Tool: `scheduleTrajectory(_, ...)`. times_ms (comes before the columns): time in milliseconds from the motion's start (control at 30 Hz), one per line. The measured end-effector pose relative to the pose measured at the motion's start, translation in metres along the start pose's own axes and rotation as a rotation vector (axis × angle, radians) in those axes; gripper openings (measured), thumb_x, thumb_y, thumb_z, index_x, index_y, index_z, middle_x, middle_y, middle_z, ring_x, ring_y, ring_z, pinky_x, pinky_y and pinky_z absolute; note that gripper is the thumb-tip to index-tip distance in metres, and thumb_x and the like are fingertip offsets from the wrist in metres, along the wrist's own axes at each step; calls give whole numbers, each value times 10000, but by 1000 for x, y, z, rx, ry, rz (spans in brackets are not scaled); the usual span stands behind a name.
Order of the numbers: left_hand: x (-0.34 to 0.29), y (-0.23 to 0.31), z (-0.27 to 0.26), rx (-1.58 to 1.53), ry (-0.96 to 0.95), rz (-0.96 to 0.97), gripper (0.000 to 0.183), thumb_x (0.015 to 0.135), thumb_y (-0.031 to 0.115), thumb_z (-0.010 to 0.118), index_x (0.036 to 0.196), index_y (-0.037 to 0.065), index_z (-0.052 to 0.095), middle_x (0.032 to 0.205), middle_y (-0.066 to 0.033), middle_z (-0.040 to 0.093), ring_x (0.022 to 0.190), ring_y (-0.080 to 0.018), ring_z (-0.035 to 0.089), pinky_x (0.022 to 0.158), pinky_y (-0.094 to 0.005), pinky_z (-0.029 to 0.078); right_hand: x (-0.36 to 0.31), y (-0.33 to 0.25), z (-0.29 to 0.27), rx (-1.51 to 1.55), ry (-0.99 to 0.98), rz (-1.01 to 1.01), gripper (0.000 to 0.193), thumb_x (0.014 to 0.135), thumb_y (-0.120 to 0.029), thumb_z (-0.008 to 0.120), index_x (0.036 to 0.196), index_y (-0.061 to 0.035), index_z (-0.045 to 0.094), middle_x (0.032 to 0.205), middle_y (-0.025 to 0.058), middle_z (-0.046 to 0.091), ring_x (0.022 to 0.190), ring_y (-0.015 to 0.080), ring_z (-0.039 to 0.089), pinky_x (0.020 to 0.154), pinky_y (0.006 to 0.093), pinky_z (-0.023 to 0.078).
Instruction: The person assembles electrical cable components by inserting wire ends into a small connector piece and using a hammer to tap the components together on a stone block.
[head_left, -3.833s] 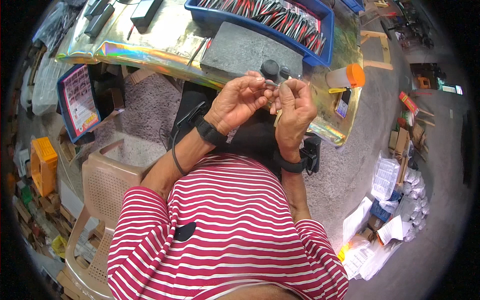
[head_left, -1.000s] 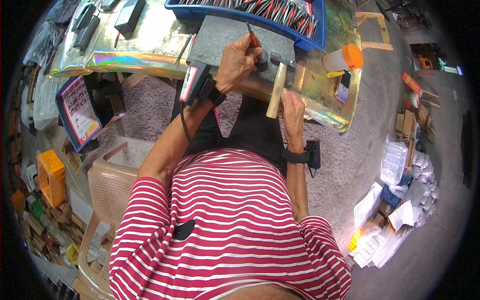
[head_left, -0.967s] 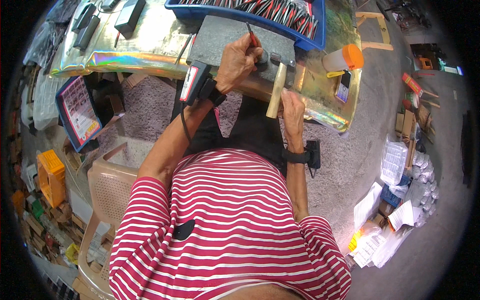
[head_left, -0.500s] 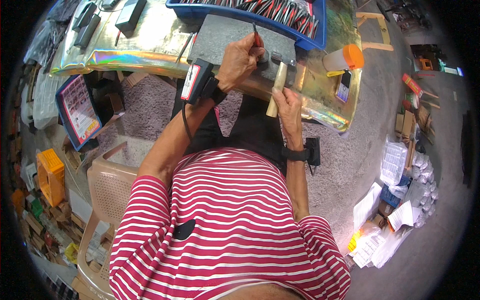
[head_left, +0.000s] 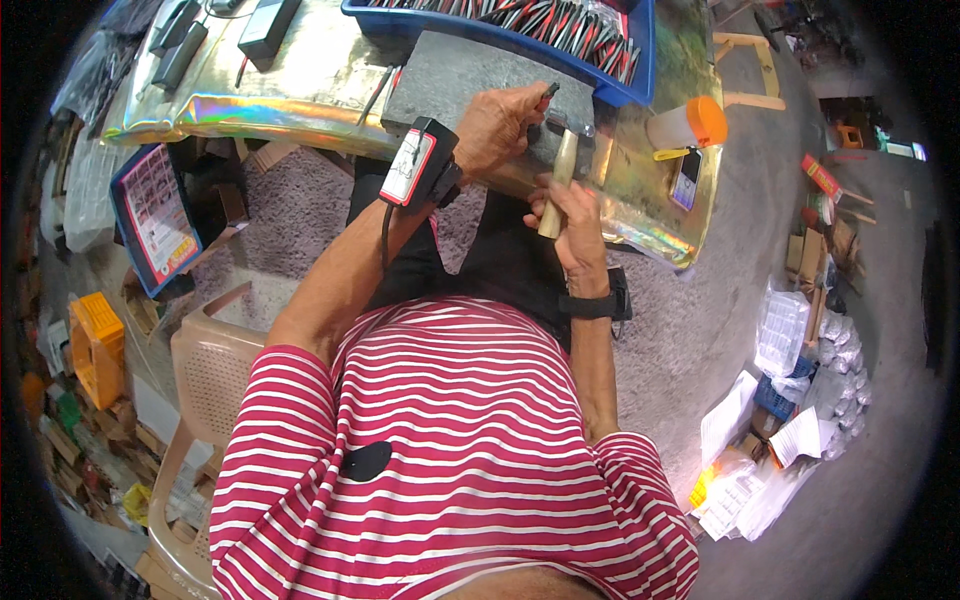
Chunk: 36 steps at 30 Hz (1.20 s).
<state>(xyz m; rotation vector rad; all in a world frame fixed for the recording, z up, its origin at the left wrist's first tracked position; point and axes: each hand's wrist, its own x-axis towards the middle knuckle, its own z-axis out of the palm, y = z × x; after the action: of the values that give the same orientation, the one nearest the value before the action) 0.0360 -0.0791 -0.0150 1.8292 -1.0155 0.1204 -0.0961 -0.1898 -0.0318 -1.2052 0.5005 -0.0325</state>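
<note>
My left hand [head_left: 500, 128] is closed over the grey slab [head_left: 440, 80], its fingers round a slim black and red tool [head_left: 548, 95]. Only the dark end of that tool shows past my fingers; the remainder is hidden. In my right hand [head_left: 574, 218] is a hammer [head_left: 565, 160], gripped by its pale wooden handle. The dark metal head points away from me and lies at the slab's right end, close to my left fingers.
Behind the slab stands a blue tray [head_left: 648, 70] full of slim red, black and silver tools. An orange-lidded jar [head_left: 690, 124] and a phone [head_left: 686, 178] lie at the table's right. Dark boxes [head_left: 268, 30] sit at far left. A plastic chair [head_left: 215, 360] is left of me.
My left hand has turned and shifted right, tilting the black and red tool from upright toward the right. My right fingers have changed their hold on the handle.
</note>
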Motion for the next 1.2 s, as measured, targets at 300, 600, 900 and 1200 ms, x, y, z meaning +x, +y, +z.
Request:
scheduleTrajectory(300,0,-2,4,20,51,99,253,624,-91,516,813,43,415,676,-126,518,655,-338,544,547,-361,442,-22,-50,1,-336,64,-123,252,857,-212,465,881,32,525,571,29,472,445,38,405,331,175,302)
scheduleTrajectory(600,0,-3,3,32,21,90,193,672,-74,490,806,40,411,676,-136,518,651,-342,541,553,-381,433,-80,-138,35,-846,263,-802,178,859,-158,467,893,13,506,640,41,510,549,84,452,490,211,363)
scheduleTrajectory(900,-2,-7,5,-88,-24,59,126,709,-36,465,800,29,406,672,-141,507,632,-335,534,537,-376,420,-54,-104,24,-1433,224,-840,160,814,-131,512,916,-9,516,561,106,465,486,197,473,446,296,354)
scheduleTrajectory(1200,-1,-5,10,1,46,100,116,711,-21,460,803,34,415,671,-138,510,633,-327,539,519,-366,424,-53,-102,17,-1349,344,-1066,140,820,-110,501,890,11,511,521,109,456,433,162,427,423,269,338)
